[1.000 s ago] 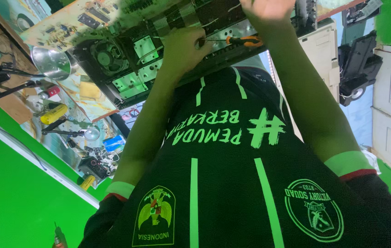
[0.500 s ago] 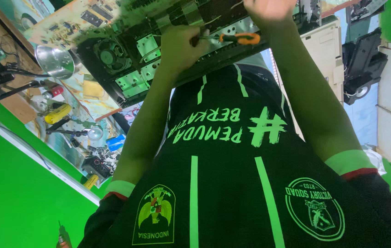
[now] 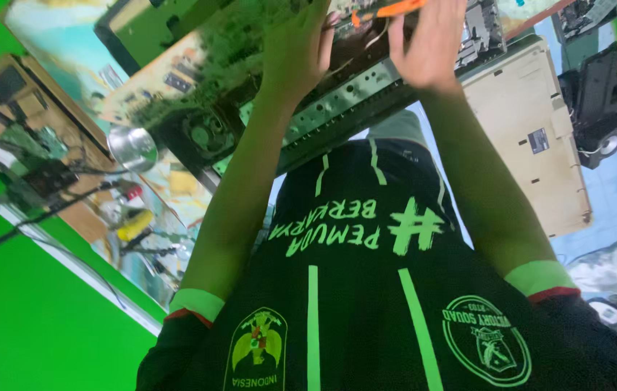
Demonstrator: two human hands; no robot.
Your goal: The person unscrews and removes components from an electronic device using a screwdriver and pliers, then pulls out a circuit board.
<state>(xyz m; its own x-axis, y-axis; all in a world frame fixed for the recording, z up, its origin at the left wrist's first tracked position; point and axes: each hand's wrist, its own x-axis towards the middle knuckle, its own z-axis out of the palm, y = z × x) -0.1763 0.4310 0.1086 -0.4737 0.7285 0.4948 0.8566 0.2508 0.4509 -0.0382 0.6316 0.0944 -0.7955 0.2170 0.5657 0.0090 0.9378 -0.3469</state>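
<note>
Over the cluttered workbench (image 3: 69,181), both hands have shifted up-frame, right grip (image 3: 428,43) now holding orange-handled tool (image 3: 388,10).

Electronics repair workshop: circuit boards (image 3: 40,137), opened chassis (image 3: 337,101), tools on bench.

Strong green cast over everything, heaviest on the flat green wall (image 3: 26,318) at lower left. Light even, fairly bright; shadows soft under the open metal chassis (image 3: 337,108). Motion blur smears circuit boards above the chassis. Silver lamp reflector (image 3: 133,148) beside it glares. Edges bowed.
</note>
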